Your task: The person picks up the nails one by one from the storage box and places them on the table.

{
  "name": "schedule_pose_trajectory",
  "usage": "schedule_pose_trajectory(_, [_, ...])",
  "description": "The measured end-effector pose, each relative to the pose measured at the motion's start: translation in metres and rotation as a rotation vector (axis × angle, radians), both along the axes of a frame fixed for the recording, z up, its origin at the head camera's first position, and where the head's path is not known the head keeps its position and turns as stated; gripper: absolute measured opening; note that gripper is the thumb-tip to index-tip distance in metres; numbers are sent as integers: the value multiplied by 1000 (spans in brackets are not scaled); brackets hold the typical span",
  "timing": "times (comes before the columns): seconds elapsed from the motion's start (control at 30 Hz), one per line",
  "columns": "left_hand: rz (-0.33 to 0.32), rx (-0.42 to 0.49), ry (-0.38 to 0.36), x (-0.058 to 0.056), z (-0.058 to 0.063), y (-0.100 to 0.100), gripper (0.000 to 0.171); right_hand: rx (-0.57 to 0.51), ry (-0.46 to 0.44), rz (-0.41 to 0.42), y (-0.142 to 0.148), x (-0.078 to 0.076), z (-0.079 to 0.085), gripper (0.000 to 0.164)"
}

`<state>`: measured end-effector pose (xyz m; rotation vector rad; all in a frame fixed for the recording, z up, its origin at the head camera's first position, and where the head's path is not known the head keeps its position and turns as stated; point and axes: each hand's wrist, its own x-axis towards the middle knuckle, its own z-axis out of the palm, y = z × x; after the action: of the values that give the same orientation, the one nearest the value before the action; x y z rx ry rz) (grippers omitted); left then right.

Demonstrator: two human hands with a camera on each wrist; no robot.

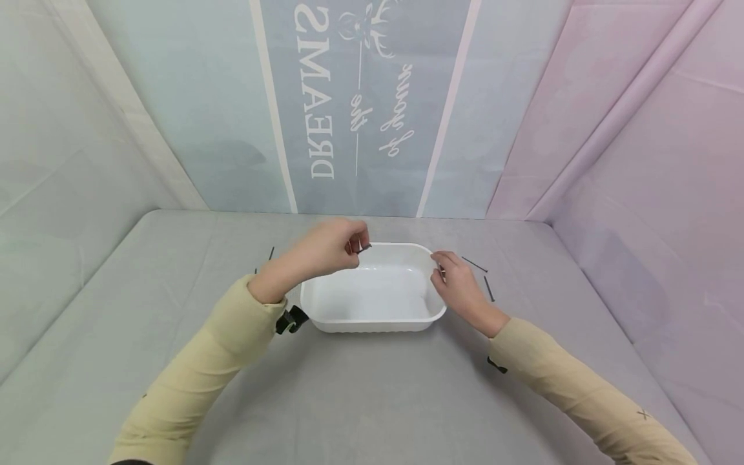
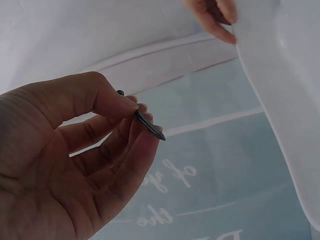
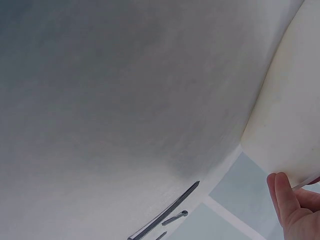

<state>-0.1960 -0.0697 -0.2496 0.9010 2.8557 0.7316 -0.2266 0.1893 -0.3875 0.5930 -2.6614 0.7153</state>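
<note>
Between thumb and fingers my left hand [image 1: 335,245] pinches a dark steel nail [image 2: 150,125], its pointed end sticking out past the fingertips. That hand is raised over the far left part of a white plastic tub [image 1: 372,326]. At the tub's right end, my right hand [image 1: 459,284] holds the rim, thumb and fingers on either side of the wall. The right wrist view shows its fingers [image 3: 286,192] against the tub's outer wall. Inside the tub, the white bottom shows.
Right of the tub, a nail [image 1: 475,263] and another nail [image 1: 489,289] lie on the grey cloth-covered table [image 1: 372,394]. On the left side lies a further nail [image 1: 271,253], partly behind the left arm. Fabric walls enclose the table, with a printed banner [image 1: 360,97] behind it.
</note>
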Motion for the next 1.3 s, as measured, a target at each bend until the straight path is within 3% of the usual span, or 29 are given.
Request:
schedule_pose_trajectory(0.27, [83,118,-4,0,4,-21,15,-3,10,2,0,1,1,29])
schedule_pose_trajectory(0.47, [162,156,-49,-2,7,-38,15,2,12,1,-1,1,1,29])
schedule_pose_trajectory(0.7, [221,209,-14,1,9,-55,14,3,-3,-2,-1,1,2,30])
schedule_pose_trajectory(0.93, [326,231,-62,-1,12,-76,18,8,-18,-12,-1,1,3,31])
schedule_pose_trajectory(1.3, [465,304,-111,-9,3,-100,23,-1,-20,-10,-1,1,2,30])
